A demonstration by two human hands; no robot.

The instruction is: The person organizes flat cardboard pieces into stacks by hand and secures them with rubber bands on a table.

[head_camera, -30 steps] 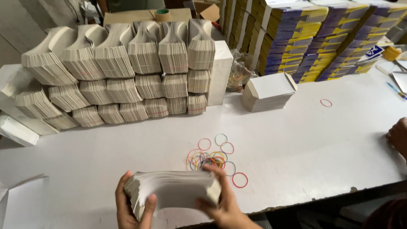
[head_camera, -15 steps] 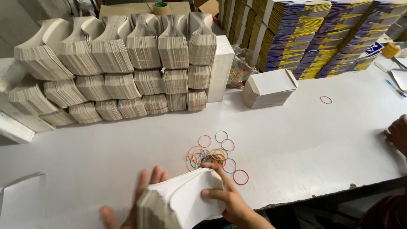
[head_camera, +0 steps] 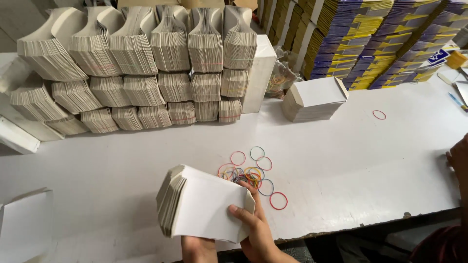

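While both hands hold it over the near edge of the white desk (head_camera: 341, 165), the stack of flat white paper pieces (head_camera: 204, 202) sits tilted, with its thick side edge facing left. The right hand (head_camera: 256, 229) grips the stack's lower right corner, thumb on top. The left hand (head_camera: 197, 248) is under the stack, and only a bit of it shows, so it seems to hold the stack up from below. Just behind the stack lies a little pile of coloured rubber bands (head_camera: 251, 173) on the desk. Farther back, bundles of the same paper pieces (head_camera: 141, 68) are piled in rows. A smaller white stack (head_camera: 314, 97) sits to the right. Another person's hand (head_camera: 458, 158) rests at the far right edge.
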